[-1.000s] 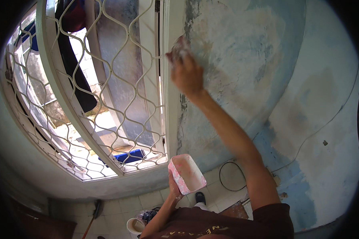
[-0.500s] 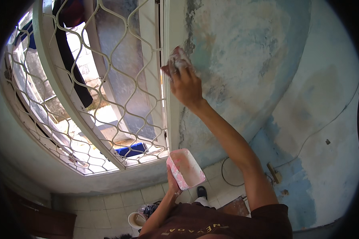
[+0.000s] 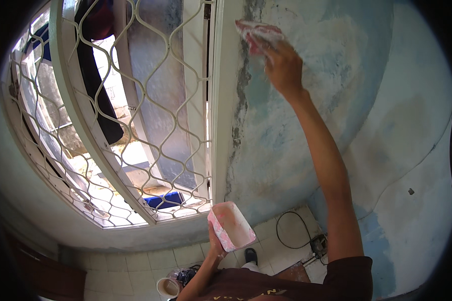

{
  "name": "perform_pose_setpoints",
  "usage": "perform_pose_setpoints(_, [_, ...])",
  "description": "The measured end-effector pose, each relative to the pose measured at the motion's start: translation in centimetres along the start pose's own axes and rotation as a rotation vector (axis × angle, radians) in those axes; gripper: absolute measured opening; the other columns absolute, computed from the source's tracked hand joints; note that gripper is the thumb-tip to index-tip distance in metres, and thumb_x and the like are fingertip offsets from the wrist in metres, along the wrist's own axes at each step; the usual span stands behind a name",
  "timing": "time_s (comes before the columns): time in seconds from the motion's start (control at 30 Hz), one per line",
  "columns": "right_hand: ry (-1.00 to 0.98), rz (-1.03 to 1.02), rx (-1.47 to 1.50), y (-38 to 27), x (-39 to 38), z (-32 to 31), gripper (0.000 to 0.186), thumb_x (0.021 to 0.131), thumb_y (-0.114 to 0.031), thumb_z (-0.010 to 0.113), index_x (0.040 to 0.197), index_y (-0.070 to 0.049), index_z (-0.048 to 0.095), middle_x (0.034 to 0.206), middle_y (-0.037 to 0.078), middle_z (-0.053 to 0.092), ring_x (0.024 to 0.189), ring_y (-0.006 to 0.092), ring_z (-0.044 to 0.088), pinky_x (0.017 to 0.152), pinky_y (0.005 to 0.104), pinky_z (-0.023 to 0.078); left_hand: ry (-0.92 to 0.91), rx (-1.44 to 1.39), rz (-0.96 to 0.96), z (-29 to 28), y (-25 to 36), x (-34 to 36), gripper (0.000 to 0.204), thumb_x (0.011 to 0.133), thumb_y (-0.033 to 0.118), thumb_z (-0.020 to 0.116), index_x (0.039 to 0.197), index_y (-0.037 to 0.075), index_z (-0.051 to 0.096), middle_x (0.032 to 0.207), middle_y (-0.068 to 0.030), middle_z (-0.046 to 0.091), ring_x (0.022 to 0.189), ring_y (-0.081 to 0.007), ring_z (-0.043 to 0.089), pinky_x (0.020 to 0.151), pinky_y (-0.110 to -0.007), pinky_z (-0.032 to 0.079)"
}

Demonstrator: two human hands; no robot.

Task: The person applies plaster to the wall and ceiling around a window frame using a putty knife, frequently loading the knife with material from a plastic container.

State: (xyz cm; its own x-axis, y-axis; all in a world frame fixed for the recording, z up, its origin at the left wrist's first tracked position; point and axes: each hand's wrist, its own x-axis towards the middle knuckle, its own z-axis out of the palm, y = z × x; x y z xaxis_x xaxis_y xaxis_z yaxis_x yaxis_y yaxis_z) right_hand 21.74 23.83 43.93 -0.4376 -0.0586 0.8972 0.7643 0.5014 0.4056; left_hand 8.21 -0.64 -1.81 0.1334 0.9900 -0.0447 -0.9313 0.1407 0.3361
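My right hand (image 3: 285,65) is raised to the patchy wall (image 3: 306,125), right of the window frame. Its fingers are closed on a red piece smeared with white paste (image 3: 260,31); blur keeps me from telling whether it is a rag or a spreader. Lower down, my left hand (image 3: 216,246) grips the side of a rectangular pink tub (image 3: 221,228), streaked with white. The tub tilts so that its open top shows, with whitish residue on the inner walls.
A window with a wavy cream grille (image 3: 158,108) fills the left side. On the tiled floor stand a pale bucket (image 3: 170,287) and a dark shoe (image 3: 251,256). A looped black cable (image 3: 277,233) lies by the wall. A dark wooden cabinet (image 3: 50,268) is at lower left.
My right hand has moved up and to the right along the wall with the red piece, away from the window frame. The tub sits slightly lower in view, still in my left hand.
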Motion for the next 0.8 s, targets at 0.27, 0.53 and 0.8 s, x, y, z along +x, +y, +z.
perform_pose_setpoints(0.27, [-0.216, -0.206, -0.009, -3.4, -13.9, -0.1, 0.055, 0.079, 0.003, 0.063, 0.13, -0.014, 0.071, 0.131, 0.004, 0.068, 0.121, 0.0214, 0.065, 0.095, 0.0346, 0.057, 0.033, 0.03, 0.032, -1.1, 0.4, 0.1, 0.074, 0.105, 0.066, 0.032, 0.155, 0.012, 0.038, 0.149, -0.0107, 0.051, 0.132, -0.0308, 0.056, 0.11, -0.051, 0.048])
perform_pose_setpoints(0.53, [-0.029, -0.324, -0.015, -0.2, -6.4, -3.5, 0.054, 0.081, 0.002, 0.065, 0.131, -0.016, 0.07, 0.13, 0.004, 0.069, 0.12, 0.0232, 0.066, 0.103, 0.0387, 0.054, 0.074, 0.024, 0.005, -2.2, -0.1, 0.1, 0.075, 0.105, 0.066, 0.029, 0.155, 0.011, 0.038, 0.148, -0.0115, 0.052, 0.131, -0.0316, 0.057, 0.11, -0.051, 0.049])
perform_pose_setpoints(0.8, [-0.315, -0.499, 0.099, 4.1, -5.0, 0.1, 0.058, 0.083, 0.004, 0.064, 0.136, -0.021, 0.067, 0.132, -0.001, 0.068, 0.114, 0.0201, 0.067, 0.104, 0.0381, 0.052, 0.063, -0.014, -0.006, -1.9, -0.7, -0.2, 0.075, 0.105, 0.066, 0.03, 0.155, 0.011, 0.038, 0.148, -0.0117, 0.052, 0.131, -0.0315, 0.057, 0.109, -0.051, 0.05])
